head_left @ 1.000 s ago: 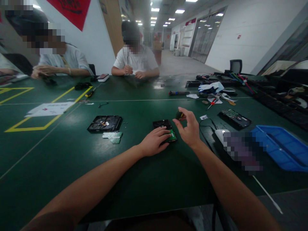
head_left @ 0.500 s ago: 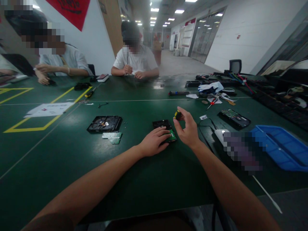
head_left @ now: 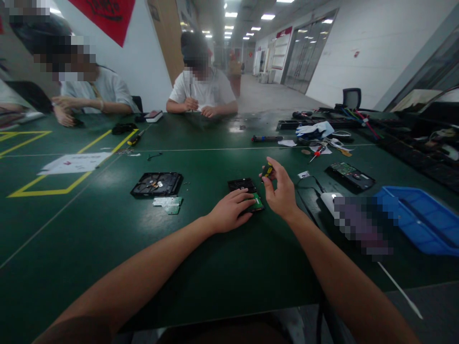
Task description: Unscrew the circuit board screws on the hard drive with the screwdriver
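My left hand [head_left: 233,210] lies with its fingers stretched over a hard drive [head_left: 257,203], whose green circuit board shows past the fingertips. Much of that drive is hidden under the hand. Just to the right and above it, my right hand [head_left: 281,188] is closed on a yellow-and-black screwdriver [head_left: 267,169], gripping its handle between thumb and fingers. The shaft and tip cannot be made out. Left of my hands sits a second hard drive [head_left: 158,183], with a detached circuit board [head_left: 171,205] at its near edge and a few tiny screws beside it.
Another hard drive [head_left: 351,176] lies at the right, behind a blue tray [head_left: 423,222] and a phone with a cable [head_left: 349,220]. Farther back are a red screwdriver [head_left: 317,153], gloves [head_left: 314,130] and a dark cylindrical tool [head_left: 267,138]. Two people sit across the table.
The screwdriver handle has turned and shifted slightly to the right in my right hand. My left hand stays on the hard drive.
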`<state>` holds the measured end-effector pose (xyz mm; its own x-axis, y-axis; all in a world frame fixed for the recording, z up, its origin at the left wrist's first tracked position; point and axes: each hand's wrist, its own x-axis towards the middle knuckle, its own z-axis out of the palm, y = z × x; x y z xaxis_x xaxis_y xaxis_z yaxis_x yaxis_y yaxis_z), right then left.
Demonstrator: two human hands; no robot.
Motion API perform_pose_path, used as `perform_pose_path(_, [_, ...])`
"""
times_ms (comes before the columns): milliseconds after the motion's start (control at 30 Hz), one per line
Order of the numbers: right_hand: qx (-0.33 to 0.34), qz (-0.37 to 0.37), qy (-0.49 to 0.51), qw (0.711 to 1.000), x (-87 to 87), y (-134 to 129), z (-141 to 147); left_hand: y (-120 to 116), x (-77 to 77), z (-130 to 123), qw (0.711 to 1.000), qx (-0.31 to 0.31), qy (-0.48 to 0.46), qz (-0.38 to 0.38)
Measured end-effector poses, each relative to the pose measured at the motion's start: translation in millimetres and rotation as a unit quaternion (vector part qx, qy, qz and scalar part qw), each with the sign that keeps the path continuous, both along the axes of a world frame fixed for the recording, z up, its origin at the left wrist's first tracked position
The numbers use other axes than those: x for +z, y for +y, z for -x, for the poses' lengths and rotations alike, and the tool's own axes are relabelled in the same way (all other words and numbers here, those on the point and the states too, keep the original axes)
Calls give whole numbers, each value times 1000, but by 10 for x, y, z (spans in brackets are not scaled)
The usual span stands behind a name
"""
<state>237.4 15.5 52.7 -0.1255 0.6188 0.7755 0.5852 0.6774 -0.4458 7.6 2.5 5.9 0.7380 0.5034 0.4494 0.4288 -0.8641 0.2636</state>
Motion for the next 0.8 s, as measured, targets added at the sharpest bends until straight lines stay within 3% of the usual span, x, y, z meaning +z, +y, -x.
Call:
perform_pose_path(267, [-46, -25, -17, 998, 57, -28, -6, 7, 6, 5, 1000, 2, 9, -2])
perform_pose_path(633, [22, 28, 14, 999, -49, 0, -2, 14, -10, -1, 1000, 0, 0, 0])
perform_pose_path(800, [12, 15, 4, 1000, -55, 0, -11, 4, 3, -5, 1000, 2, 4, -1])
